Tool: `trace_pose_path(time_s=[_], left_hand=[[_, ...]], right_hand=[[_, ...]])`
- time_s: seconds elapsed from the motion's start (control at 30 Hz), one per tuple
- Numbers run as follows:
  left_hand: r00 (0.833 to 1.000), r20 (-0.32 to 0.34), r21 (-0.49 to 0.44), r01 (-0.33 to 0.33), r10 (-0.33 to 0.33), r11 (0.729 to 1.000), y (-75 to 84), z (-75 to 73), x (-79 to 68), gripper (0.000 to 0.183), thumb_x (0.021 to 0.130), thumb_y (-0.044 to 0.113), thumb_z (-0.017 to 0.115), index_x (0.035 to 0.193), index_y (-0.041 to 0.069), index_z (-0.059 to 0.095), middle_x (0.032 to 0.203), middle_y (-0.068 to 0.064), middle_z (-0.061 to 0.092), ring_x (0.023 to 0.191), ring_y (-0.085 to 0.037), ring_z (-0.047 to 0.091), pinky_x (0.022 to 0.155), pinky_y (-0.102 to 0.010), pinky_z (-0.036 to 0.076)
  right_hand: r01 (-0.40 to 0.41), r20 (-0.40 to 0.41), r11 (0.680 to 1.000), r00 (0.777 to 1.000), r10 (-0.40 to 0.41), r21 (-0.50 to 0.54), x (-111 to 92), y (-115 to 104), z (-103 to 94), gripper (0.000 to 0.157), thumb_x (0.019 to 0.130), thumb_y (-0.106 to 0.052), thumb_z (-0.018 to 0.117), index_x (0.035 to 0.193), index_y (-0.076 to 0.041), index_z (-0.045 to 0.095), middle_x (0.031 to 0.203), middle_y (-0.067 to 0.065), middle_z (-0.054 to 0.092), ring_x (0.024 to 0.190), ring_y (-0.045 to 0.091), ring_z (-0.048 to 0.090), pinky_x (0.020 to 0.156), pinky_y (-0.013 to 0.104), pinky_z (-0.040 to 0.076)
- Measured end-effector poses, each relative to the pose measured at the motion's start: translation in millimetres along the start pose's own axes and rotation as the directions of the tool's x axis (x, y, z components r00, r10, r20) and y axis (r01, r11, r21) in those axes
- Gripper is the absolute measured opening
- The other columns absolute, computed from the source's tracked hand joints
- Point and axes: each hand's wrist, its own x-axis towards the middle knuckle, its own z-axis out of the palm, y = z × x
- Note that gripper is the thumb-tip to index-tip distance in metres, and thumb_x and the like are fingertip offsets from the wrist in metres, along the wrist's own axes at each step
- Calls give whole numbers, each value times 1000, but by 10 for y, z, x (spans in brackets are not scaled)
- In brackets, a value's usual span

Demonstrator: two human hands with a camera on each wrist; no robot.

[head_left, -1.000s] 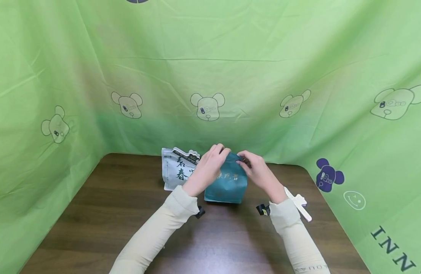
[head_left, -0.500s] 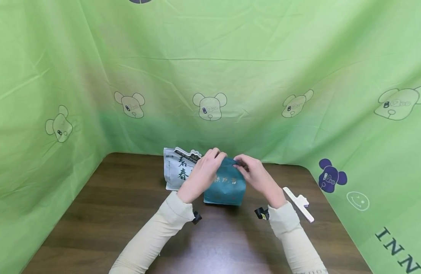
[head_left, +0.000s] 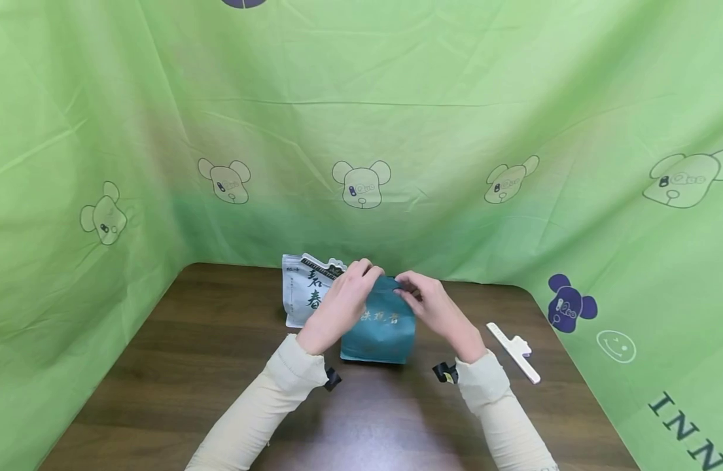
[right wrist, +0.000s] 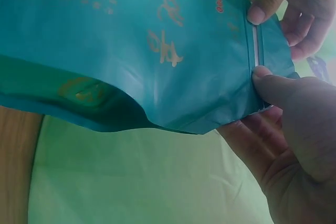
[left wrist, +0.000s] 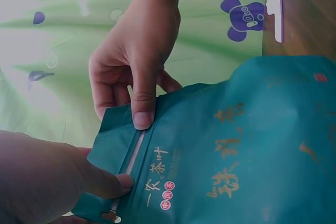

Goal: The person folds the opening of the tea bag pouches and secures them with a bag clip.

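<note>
A teal tea pouch (head_left: pixel 377 333) with gold lettering stands on the table between both hands. My left hand (head_left: pixel 343 301) pinches its top edge at the left, the thumb lying on the pale zip strip (left wrist: pixel 135 153) in the left wrist view. At the other end of that strip, my right hand (head_left: pixel 434 307) pinches the edge, thumb in front and fingers behind. The two thumbs are a short way apart along the strip in the right wrist view. Behind my left hand is a pale tea pouch (head_left: pixel 299 297), partly hidden, with a black-and-white clip (head_left: pixel 322 266) across its top.
A white bag clip (head_left: pixel 514 353) lies on the wooden table (head_left: pixel 178 379) to the right of my right forearm. Green printed cloth (head_left: pixel 302 131) hangs behind the table and along both sides.
Both hands and the teal pouch have shifted slightly left and toward me. My right hand remains at the pouch's top edge. The white clip shows more fully beside my right forearm.
</note>
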Motion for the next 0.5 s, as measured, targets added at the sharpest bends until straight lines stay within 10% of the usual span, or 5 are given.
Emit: trace_pose_path(time_s=[0.5], left_hand=[[1000,23,-14,19,-19,1000,-83,34,-139,41,82,-17,67,117,5,65,100,-7,60,89,-21,58,75,-30,53]], right_hand=[[-25,-4,996,1000,25,80,-40,14,201,21,88,10,72,104,-2,67,92,10,73,78,21,72,63,28,58]])
